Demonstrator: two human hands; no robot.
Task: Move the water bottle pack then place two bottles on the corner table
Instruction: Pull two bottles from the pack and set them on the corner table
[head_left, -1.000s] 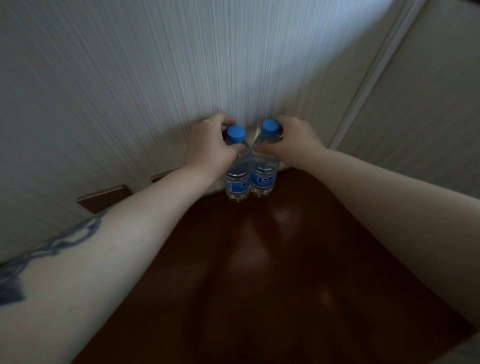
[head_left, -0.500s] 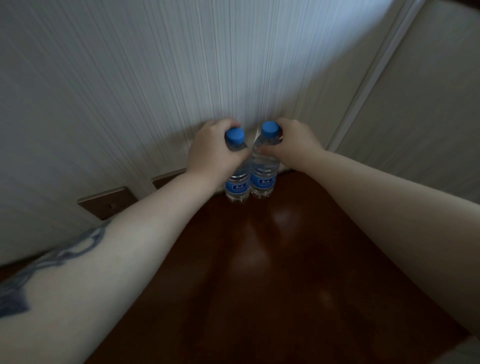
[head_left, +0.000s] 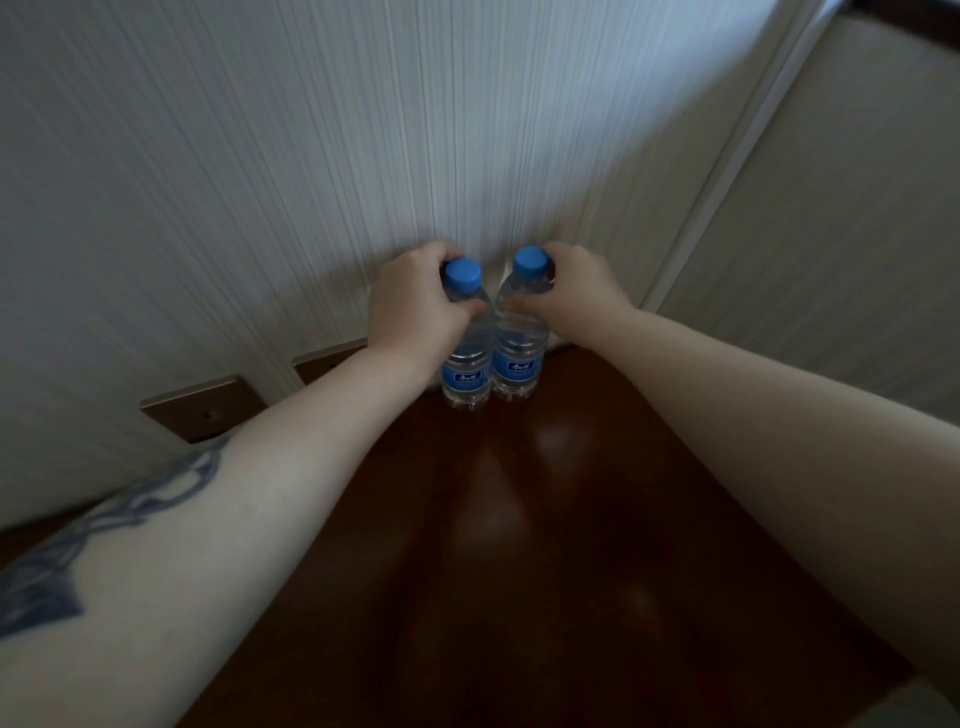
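Note:
Two clear water bottles with blue caps and blue labels stand side by side, touching, at the far corner of the dark glossy wooden corner table (head_left: 545, 519). My left hand (head_left: 415, 301) is wrapped around the neck of the left bottle (head_left: 467, 369). My right hand (head_left: 576, 286) grips the neck of the right bottle (head_left: 519, 358). Both bottles are upright with their bases on the tabletop. The water bottle pack is out of view.
Striped pale walls meet right behind the bottles. Two brown wall plates (head_left: 202, 408) sit low on the left wall, just above the table edge. A padded beige panel (head_left: 831, 208) fills the right side.
The bottles stay at the corner. My left hand has slid lower on its bottle's neck, baring the cap. The view shifted slightly.

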